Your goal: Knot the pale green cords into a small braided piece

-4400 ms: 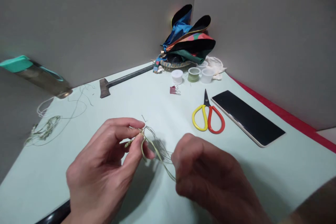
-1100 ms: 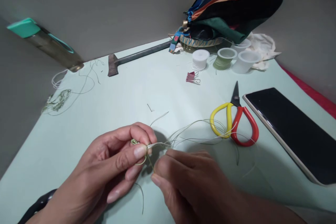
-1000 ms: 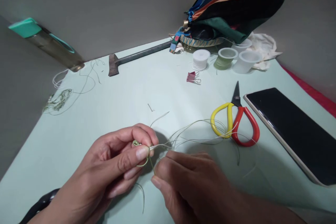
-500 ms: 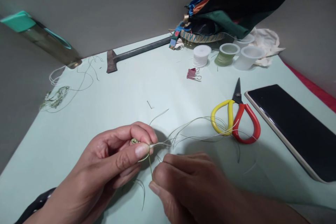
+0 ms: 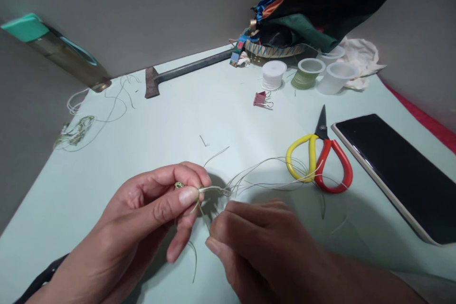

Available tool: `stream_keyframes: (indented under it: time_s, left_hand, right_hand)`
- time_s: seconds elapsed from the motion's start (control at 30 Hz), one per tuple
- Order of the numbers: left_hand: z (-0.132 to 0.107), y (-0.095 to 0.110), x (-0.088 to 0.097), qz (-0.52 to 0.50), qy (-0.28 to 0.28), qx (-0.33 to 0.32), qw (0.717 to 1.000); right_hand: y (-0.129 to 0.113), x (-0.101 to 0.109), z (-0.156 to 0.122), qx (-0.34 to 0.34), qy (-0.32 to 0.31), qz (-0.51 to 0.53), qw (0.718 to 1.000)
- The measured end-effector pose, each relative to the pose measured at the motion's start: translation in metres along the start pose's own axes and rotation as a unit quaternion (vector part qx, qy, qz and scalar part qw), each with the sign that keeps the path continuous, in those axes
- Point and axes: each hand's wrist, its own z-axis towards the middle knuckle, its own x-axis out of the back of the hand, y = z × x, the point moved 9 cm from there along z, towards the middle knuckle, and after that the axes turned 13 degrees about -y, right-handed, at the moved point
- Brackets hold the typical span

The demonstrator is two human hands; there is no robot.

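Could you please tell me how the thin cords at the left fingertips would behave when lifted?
Probably floppy: the thin cords spread from the left hand in loose curves. They are likely very light, being so slender. They might also snag, because some strands seem to lie across the scissors.

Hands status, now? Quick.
Left hand: closed, thumb and fingers pinching thin cords, with a bit of green braid showing behind.
Right hand: closed, gripping a green strand that runs to the left hand's pinch.
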Motion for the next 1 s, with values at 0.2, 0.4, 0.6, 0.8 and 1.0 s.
stream_keyframes:
  time_s: [0.2,0.4,0.6,0.8,1.0]
  left_hand:
    - [-0.006,-0.009,-0.004,-0.054,-0.050,0.018,0.997]
    - [-0.007,-0.013,-0.002,-0.087,-0.054,0.024,0.994]
    - [-0.007,-0.017,-0.002,-0.095,-0.029,0.034,0.995]
    - [-0.008,-0.016,-0.002,-0.069,-0.031,0.047,0.996]
    - [-0.006,-0.006,0.000,-0.040,-0.018,-0.028,0.999]
  right_hand:
    - [0.001,0.011,-0.006,-0.052,0.003,-0.063,0.997]
    - [-0.006,0.017,-0.009,-0.041,0.037,-0.097,0.994]
    - [-0.008,0.012,-0.006,-0.040,-0.018,-0.072,0.996]
    - [-0.002,0.009,-0.004,-0.061,-0.013,-0.078,0.995]
    - [-0.002,0.028,-0.010,-0.059,0.147,-0.126,0.979]
